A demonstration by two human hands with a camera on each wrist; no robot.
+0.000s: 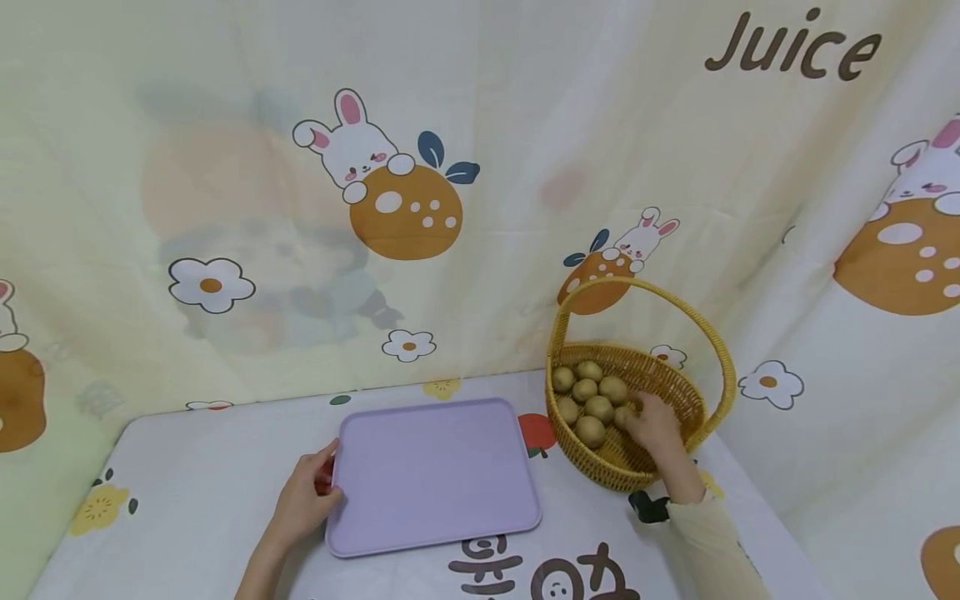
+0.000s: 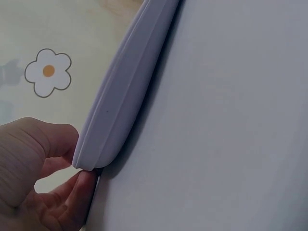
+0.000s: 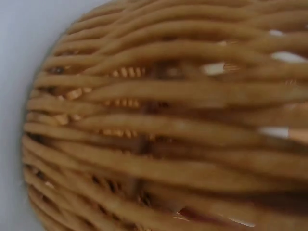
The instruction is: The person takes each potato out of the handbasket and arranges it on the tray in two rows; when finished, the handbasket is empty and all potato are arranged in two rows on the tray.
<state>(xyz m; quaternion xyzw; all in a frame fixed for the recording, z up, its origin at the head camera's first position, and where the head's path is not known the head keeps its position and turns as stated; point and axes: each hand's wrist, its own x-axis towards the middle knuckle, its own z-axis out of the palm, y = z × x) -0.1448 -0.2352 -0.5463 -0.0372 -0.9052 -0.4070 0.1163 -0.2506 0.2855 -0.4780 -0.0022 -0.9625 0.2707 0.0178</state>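
A lavender tray (image 1: 435, 475) lies flat on the table. My left hand (image 1: 303, 496) grips its left edge, and in the left wrist view the thumb and a finger of that hand (image 2: 43, 168) meet the rim of the tray (image 2: 115, 96). To the right stands a wicker basket (image 1: 600, 475) with a tall handle, holding several olive-brown, kiwi-like fruits (image 1: 599, 408). My right hand (image 1: 656, 429) reaches inside, its fingers around one kiwi (image 1: 622, 417) at the pile's right side. The right wrist view shows the basket's woven wall (image 3: 144, 125), which mostly hides that hand.
A white printed cloth (image 1: 202, 492) covers the table. Behind it hangs a cream curtain (image 1: 510, 275) with rabbit and flower prints. The basket's arched handle (image 1: 723, 367) rises beside my right forearm.
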